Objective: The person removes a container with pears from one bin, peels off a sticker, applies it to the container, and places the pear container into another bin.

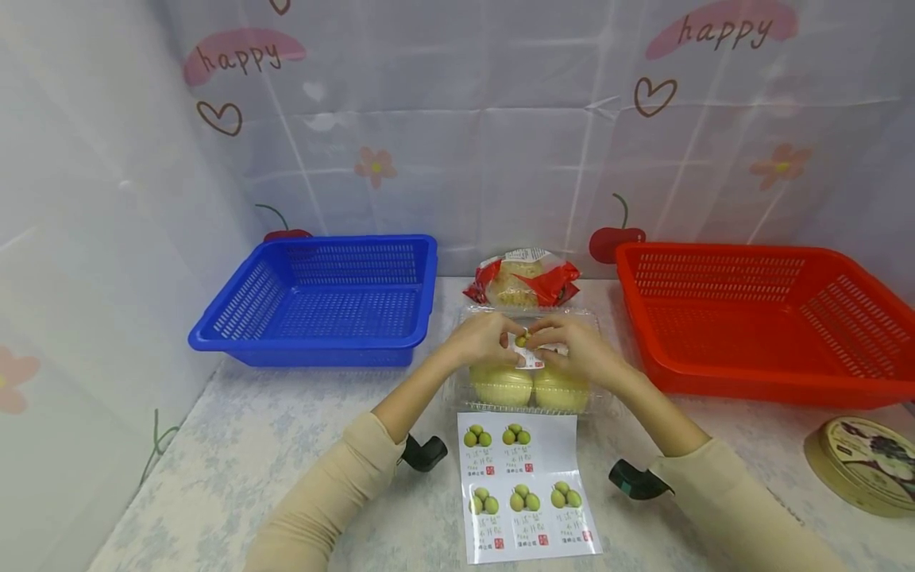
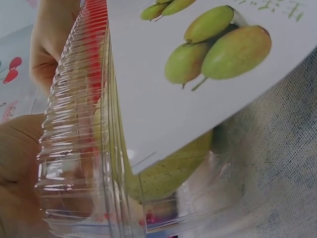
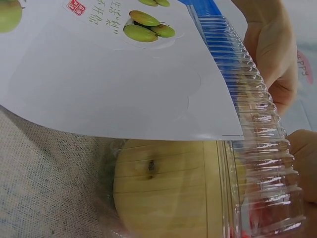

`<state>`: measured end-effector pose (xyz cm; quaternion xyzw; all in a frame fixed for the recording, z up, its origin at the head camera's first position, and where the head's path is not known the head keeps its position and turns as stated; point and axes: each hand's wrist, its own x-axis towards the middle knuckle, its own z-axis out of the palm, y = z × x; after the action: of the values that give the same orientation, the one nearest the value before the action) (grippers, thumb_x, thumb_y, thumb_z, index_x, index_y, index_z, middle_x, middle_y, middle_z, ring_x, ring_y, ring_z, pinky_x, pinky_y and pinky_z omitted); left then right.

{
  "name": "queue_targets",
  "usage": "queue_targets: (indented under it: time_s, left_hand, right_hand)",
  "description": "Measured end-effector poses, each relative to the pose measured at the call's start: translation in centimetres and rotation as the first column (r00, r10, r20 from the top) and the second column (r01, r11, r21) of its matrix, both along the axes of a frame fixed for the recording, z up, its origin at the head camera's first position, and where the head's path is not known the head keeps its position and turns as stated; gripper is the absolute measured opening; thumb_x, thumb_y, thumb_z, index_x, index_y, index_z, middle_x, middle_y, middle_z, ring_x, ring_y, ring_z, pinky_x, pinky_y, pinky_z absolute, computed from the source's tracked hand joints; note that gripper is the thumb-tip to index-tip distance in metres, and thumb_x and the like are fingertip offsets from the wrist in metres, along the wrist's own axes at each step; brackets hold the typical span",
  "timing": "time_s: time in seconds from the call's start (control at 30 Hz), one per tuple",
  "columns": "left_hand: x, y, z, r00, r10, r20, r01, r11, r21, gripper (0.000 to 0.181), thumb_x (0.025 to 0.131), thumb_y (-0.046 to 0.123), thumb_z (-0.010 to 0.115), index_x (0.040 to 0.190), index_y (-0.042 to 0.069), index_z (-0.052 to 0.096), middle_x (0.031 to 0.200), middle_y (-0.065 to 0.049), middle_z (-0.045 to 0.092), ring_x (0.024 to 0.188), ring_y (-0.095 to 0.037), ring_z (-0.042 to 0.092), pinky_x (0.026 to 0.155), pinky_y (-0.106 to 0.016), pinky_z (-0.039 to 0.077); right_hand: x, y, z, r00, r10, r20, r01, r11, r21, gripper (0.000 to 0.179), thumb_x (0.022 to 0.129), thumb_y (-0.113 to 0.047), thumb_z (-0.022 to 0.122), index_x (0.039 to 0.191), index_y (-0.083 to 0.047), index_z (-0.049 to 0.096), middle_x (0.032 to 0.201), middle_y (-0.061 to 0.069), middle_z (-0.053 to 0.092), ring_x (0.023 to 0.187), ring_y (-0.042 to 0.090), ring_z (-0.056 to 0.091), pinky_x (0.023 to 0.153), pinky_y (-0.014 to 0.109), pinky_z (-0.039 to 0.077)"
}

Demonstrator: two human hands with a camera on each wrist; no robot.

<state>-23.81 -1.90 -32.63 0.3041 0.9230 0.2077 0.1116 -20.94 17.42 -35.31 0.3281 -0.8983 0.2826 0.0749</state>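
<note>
A clear plastic box [image 1: 525, 411] with ribbed edges stands in the middle of the table, and large pale yellow-green fruits [image 1: 500, 388] show through its lid. Over the lid, a small white sticker [image 1: 531, 361] printed with green fruit lies between both hands. My left hand [image 1: 486, 338] pinches its left side with bent fingers. From the other side my right hand [image 1: 581, 349] pinches its right side. In the wrist views the box's ribbed edge hides most of the fingertips.
Before the box lies a sticker sheet [image 1: 546, 445], blank at upper right. Behind it sits a red and clear food bag [image 1: 520, 284]. A blue basket [image 1: 322, 345] stands at left, a red basket [image 1: 758, 383] at right, and a round tin [image 1: 874, 465] at front right.
</note>
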Motion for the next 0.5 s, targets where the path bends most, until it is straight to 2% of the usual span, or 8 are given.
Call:
queue_targets:
  time_s: [0.1,0.2,0.3,0.5]
  left_hand:
    - [-0.01,0.02,0.06,1.000,-0.003,0.012,0.003,1.000,-0.001,0.050,0.080,0.026,0.076,0.124,0.010,0.063,0.062,0.004,0.049,0.055,-0.007,0.039,0.048,-0.018,0.028]
    - [-0.10,-0.01,-0.02,1.000,-0.006,0.021,0.006,1.000,0.003,0.050,0.079,0.026,0.076,0.125,0.009,0.062,0.058,0.005,0.046,0.052,-0.007,0.036,0.045,-0.018,0.026]
    - [-0.09,-0.05,-0.01,0.999,-0.002,0.037,0.002,1.000,0.007,0.051,0.079,0.027,0.076,0.125,0.010,0.062,0.056,0.005,0.045,0.051,-0.007,0.035,0.044,-0.018,0.025]
    - [-0.04,-0.15,0.05,1.000,0.001,0.031,-0.001,1.000,-0.003,0.050,0.079,0.029,0.077,0.123,0.009,0.063,0.061,0.004,0.051,0.055,-0.007,0.041,0.046,-0.018,0.030]
  right_hand:
    - [0.21,-0.04,-0.05,0.998,0.037,-0.049,-0.035,0.999,0.036,0.021,0.083,0.001,0.067,0.102,-0.005,0.073,0.115,0.015,0.064,0.109,0.035,0.053,0.092,0.055,0.041]
    - [0.42,-0.07,0.00,0.997,0.041,-0.065,-0.037,0.998,0.056,0.022,0.083,0.001,0.066,0.104,-0.004,0.072,0.117,0.016,0.064,0.110,0.037,0.051,0.091,0.057,0.039]
    - [0.54,-0.10,0.06,0.998,0.026,-0.049,-0.023,0.998,0.061,0.022,0.083,-0.003,0.067,0.105,-0.003,0.072,0.118,0.016,0.063,0.110,0.038,0.050,0.091,0.056,0.039]
    - [0.74,0.02,0.25,0.999,-0.034,0.014,0.033,0.997,0.064,0.024,0.083,-0.012,0.071,0.104,-0.002,0.072,0.120,0.015,0.063,0.111,0.036,0.049,0.092,0.055,0.039]
